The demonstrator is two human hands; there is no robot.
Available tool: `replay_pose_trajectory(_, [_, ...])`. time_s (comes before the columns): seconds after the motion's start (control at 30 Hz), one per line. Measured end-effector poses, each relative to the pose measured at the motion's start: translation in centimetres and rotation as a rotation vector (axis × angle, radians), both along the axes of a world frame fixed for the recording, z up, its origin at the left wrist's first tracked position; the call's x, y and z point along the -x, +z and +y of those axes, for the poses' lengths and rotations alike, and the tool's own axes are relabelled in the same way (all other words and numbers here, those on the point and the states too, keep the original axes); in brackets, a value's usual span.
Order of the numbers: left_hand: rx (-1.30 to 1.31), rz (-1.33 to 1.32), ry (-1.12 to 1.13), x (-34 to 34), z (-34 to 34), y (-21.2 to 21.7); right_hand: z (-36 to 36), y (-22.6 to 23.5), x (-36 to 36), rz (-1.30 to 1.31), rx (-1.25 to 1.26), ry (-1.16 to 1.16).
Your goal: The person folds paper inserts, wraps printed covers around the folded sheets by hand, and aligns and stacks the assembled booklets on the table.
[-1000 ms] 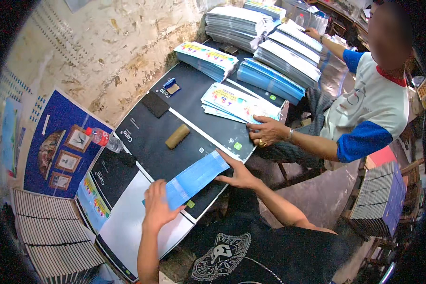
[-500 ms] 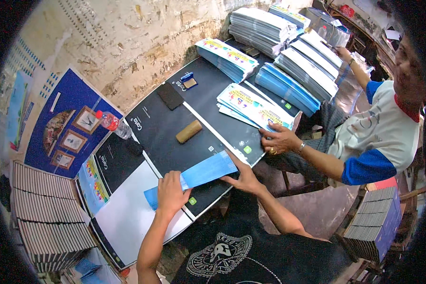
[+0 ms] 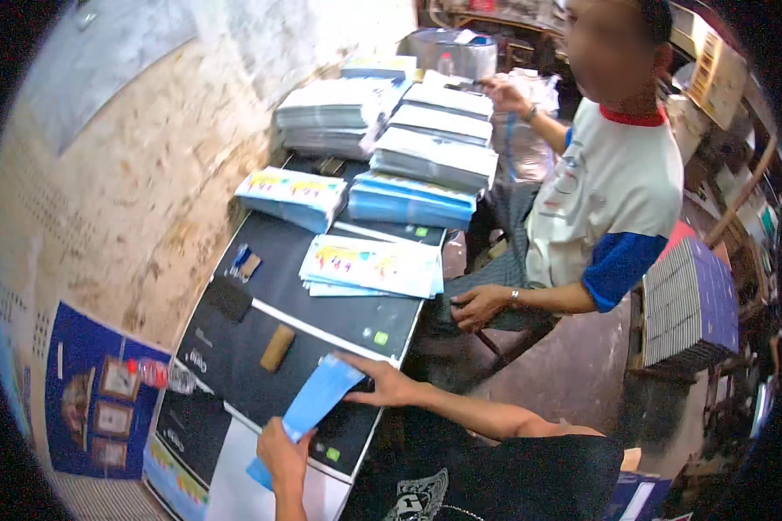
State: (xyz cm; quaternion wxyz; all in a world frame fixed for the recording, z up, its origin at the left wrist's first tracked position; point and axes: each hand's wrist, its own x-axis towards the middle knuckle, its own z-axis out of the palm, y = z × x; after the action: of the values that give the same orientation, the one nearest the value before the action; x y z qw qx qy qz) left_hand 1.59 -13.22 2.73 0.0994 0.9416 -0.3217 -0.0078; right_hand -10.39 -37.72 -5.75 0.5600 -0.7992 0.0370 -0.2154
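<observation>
Blue paper bundle (image 3: 321,398) | lower part in left hand (image 3: 285,453), clasped round it | far end in right hand (image 3: 387,384), pinching it

The wall (image 3: 169,165) is pale plaster, rough and stained brown. A blue panel (image 3: 94,391) stands at the lower left, beside the table (image 3: 347,334). The table has a black surface divided by pale strips. The floor (image 3: 582,382) is grey-brown and worn. Light is brightest on the wall's upper section.
</observation>
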Motion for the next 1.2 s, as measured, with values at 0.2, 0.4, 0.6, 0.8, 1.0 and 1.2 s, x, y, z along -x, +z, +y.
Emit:
replay_pose_trajectory(0.2, [0.025, 0.003, -0.065, 0.1, -2.1, -1.9, -0.9, -1.2, 1.4, 0.029, -0.021, -0.052])
replay_pose_trajectory(0.4, [0.009, 0.034, -0.019, 0.2, -1.9, -1.1, -0.8, -0.2, 1.2, 0.029, -0.011, -0.041])
replay_pose_trajectory(0.6, [-0.005, 0.076, -0.045, 0.3, -0.4, 0.0, -0.4, -0.2, 1.0, 0.033, 0.058, 0.025])
replay_pose_trajectory(0.8, [-0.038, 0.115, -0.045, 0.2, -0.5, -0.8, -0.3, 11.2, -0.6, 0.033, 0.676, 0.147])
replay_pose_trajectory(1.0, [0.029, 0.057, -0.071, 0.5, 0.4, -2.4, 5.8, 5.8, -6.4, 0.117, 1.152, 0.461])
replay_pose_trajectory(1.2, [-0.052, 0.147, -0.078, -0.3, 4.8, 0.3, -2.0, 6.1, -5.5, 0.336, 0.940, 0.358])
